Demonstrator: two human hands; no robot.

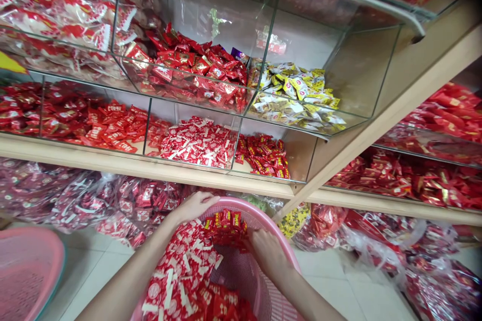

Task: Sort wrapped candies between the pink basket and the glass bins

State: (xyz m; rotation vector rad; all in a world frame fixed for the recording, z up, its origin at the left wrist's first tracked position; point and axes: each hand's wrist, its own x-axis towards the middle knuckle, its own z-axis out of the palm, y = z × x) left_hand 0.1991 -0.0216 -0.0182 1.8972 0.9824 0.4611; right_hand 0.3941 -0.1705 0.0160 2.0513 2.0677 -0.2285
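Observation:
A pink plastic basket stands in front of me, tilted a little. My left hand grips its far left rim, the fingers bent over the edge. Deep inside, on the right, my right hand is curled around red-wrapped candies with yellow lettering; its fingertips are partly hidden. Red-and-white wrapped candies fill the basket's left side. Plain red packets lie at its near side.
Glass-walled shelf bins hold red-and-white candies, yellow-and-white candies and small red candies. A wooden shelf edge runs just beyond the basket. Another pink tub stands at left. Bagged candies lie on the tiled floor.

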